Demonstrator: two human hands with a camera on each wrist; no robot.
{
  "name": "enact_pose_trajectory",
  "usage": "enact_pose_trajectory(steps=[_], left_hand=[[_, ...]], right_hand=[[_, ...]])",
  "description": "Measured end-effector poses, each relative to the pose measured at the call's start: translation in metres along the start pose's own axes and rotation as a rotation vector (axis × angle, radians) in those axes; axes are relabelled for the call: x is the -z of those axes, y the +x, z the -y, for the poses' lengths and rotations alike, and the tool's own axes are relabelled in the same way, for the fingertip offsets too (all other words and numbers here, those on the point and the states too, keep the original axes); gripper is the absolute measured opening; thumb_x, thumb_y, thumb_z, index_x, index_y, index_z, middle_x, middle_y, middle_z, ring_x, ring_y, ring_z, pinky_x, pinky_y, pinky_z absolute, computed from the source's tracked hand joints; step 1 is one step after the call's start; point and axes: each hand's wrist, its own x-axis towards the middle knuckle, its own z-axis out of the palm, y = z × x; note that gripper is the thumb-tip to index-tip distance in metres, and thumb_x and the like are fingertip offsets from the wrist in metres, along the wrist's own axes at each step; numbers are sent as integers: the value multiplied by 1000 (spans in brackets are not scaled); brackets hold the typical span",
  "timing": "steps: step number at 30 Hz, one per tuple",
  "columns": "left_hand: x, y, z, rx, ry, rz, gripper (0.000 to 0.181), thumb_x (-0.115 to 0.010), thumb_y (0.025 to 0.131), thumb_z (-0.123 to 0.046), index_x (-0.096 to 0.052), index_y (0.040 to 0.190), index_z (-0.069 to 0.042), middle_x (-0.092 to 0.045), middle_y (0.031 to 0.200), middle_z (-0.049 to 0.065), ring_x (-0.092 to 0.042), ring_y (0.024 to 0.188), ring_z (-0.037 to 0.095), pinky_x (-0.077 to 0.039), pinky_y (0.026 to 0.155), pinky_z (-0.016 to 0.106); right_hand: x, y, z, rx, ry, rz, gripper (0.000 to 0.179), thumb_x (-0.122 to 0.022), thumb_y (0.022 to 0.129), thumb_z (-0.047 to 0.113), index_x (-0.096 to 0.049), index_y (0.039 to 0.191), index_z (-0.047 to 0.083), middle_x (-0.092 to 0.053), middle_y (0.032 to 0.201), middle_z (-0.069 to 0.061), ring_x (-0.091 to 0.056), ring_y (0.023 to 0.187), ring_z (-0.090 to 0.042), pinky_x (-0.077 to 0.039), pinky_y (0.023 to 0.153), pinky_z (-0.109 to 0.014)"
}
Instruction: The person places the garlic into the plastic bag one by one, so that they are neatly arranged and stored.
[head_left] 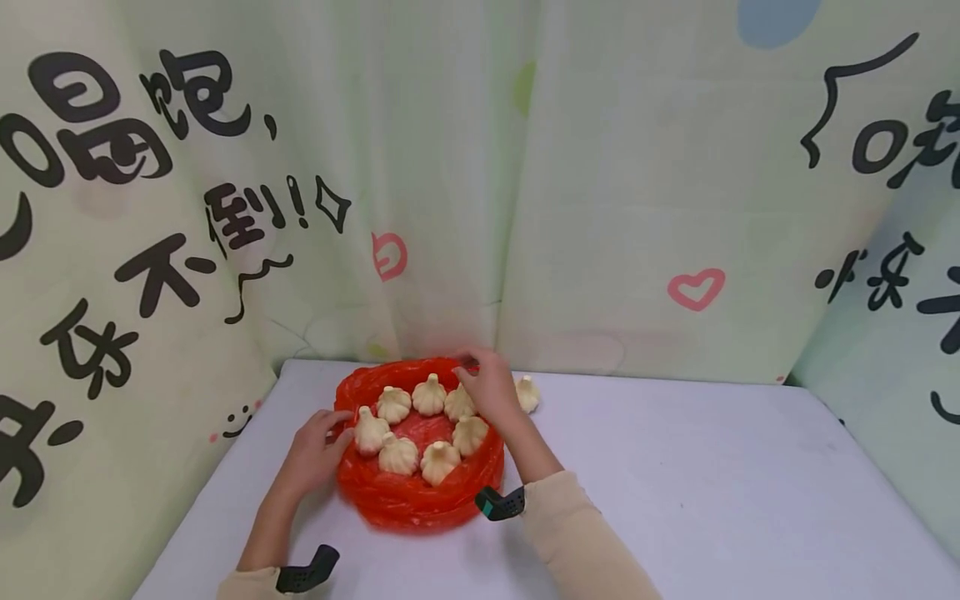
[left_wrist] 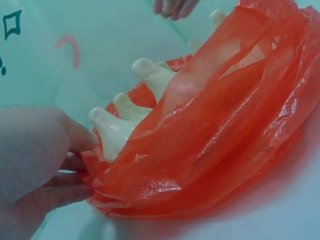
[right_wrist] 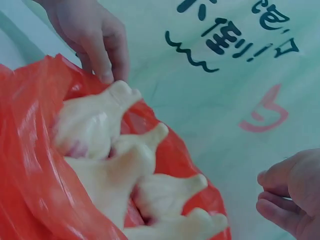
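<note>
A red plastic bag (head_left: pixel 412 507) lies on the white table with its mouth spread wide and its rim rolled down. Several whole garlic bulbs (head_left: pixel 429 395) stand in a ring inside it, stems up. At the bag's left edge my left hand (head_left: pixel 315 454) pinches the plastic between thumb and fingers, beside a bulb (left_wrist: pixel 111 131). My right hand (head_left: pixel 491 390) hovers over the far right rim, fingers loosely bent with nothing between them. The right wrist view shows that hand (right_wrist: pixel 295 192) apart from the bag. It partly covers a bulb in the head view.
One more garlic bulb (head_left: pixel 528 393) sits outside the bag, at its right near the table's back edge. The white table (head_left: pixel 697 475) stretches away to the right. A pale printed curtain (head_left: pixel 600 208) hangs behind and along both sides.
</note>
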Motion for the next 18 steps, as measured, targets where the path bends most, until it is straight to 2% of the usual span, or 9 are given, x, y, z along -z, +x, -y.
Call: enact_pose_trajectory(steps=[5, 11, 18], left_hand=[[0, 0, 0, -5, 0, -2, 37, -57, 96, -12, -55, 131, -1, -53, 126, 20, -54, 116, 35, -55, 92, 48], [0, -1, 1, 12, 3, 4, 38, -57, 96, -14, -54, 132, -2, -53, 128, 20, -53, 117, 35, -55, 92, 48], [0, -1, -2, 41, -2, 15, 40, -57, 96, -16, -53, 133, -3, -51, 131, 21, -52, 120, 37, -55, 91, 48]], right_hand=[[21, -2, -10, -30, -28, -63, 18, -65, 89, 3, -70, 106, 3, -70, 101, -14, -65, 93, -26, -59, 83, -38], [40, -4, -24, -97, -44, -92, 19, -65, 89, 3, -70, 107, 2, -70, 102, -15, -66, 94, -26, -59, 84, -38], [57, -8, -43, -105, -71, -127, 18, -66, 87, 1, -70, 105, 0, -70, 101, -16, -66, 93, -29, -59, 83, -40]])
